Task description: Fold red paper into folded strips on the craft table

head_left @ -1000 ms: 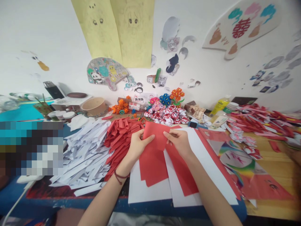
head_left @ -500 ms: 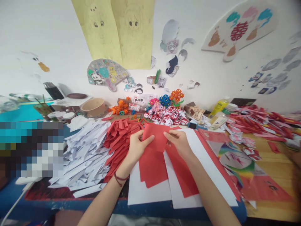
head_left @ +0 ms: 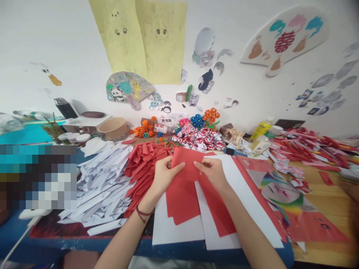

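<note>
Between both hands I hold a small piece of red paper (head_left: 187, 158) upright, bent over at its left edge. My left hand (head_left: 166, 169) pinches its left side, thumb in front and fingers behind. On the right side, my right hand (head_left: 211, 169) pinches the paper between thumb and fingertips. Below it lie larger red sheets (head_left: 183, 205), on top of white sheets (head_left: 179, 235). Left of my left wrist is a heap of folded red paper strips (head_left: 141, 168), and beyond it a heap of folded white strips (head_left: 98, 194).
Red-and-white paper flowers (head_left: 200, 138) and a wooden bowl (head_left: 112, 127) stand along the wall. A smartwatch (head_left: 231, 151) lies behind the white sheets. At right are a patterned plastic package (head_left: 283, 190) and a pile of red and pink strips (head_left: 308, 147). A white cable (head_left: 19, 239) runs at left.
My right fingers have slid slightly left along the paper's edge. The left hand keeps its pinch, and the view has shifted a little.
</note>
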Demonstrator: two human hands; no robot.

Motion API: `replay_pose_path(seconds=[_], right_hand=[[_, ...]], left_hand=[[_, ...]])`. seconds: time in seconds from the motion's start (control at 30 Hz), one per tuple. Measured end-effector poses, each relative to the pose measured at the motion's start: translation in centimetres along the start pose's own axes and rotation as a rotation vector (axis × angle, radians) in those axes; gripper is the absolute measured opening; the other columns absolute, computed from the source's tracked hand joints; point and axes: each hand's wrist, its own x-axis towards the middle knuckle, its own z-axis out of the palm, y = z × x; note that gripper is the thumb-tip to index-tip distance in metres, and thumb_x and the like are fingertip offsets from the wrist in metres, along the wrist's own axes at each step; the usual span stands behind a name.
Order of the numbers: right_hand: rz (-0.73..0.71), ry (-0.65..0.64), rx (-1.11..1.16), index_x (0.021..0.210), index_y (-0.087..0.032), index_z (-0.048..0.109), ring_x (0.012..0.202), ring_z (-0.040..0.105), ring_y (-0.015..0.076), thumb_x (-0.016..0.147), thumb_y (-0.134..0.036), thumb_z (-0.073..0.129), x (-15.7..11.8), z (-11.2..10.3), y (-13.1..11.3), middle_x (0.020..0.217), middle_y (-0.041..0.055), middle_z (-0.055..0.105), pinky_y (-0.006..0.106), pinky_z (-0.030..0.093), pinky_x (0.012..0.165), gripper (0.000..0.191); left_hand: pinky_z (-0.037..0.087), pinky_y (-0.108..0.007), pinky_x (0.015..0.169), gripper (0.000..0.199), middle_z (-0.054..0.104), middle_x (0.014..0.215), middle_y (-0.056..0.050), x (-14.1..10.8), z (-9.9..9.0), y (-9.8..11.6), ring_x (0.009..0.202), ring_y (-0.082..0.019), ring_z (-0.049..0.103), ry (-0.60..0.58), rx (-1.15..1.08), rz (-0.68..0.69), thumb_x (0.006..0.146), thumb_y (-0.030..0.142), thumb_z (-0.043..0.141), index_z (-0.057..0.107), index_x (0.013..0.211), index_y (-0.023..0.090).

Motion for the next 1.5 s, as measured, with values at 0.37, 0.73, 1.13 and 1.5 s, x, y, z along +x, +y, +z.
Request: replay_pose_path(seconds=[0.37,0.73,1.13,1.5], right_hand=[[-0.032,0.042,-0.075,0.046,-0.018,0.050,0.045,0.038,0.0101,0.077,-0.042,0.068,0.2,-1.0,-0.1,0.043,-0.0039,0.045,0.026,0.028,0.049,0.043],[-0.037,0.045,-0.090,0.046,-0.018,0.049,0.046,0.038,0.0101,0.078,-0.041,0.068,0.3,-0.8,0.1,0.043,-0.0041,0.044,0.026,0.028,0.049,0.043],[-0.023,0.006,-0.124,0.046,-0.018,0.045,0.047,0.036,0.0101,0.077,-0.045,0.067,0.3,-0.5,0.1,0.044,-0.0044,0.041,0.026,0.027,0.049,0.046],[-0.019,-0.002,-0.114,0.047,-0.019,0.046,0.047,0.037,0.0106,0.076,-0.047,0.067,0.3,-0.6,0.6,0.045,-0.0038,0.043,0.026,0.027,0.049,0.045]], left_hand=[[0.051,-0.025,0.063,0.029,0.072,0.075,-0.008,0.4,-1.4,0.7,0.066,-0.017,0.066,0.029,-0.072,-0.022,0.065,0.035,0.079,0.069,0.077,0.011],[0.045,-0.021,0.056,0.029,0.069,0.066,-0.004,1.0,-1.7,-0.1,0.059,-0.014,0.061,0.086,0.099,0.037,0.066,0.039,0.077,0.068,0.072,0.012],[0.044,-0.021,0.056,0.028,0.065,0.065,-0.002,0.9,-2.2,-0.1,0.059,-0.013,0.059,0.086,0.205,0.124,0.068,0.040,0.075,0.065,0.070,0.013],[0.048,-0.023,0.067,0.029,0.070,0.080,-0.006,0.9,-2.1,0.3,0.071,-0.015,0.063,0.027,0.133,0.114,0.071,0.039,0.073,0.068,0.083,0.014]])
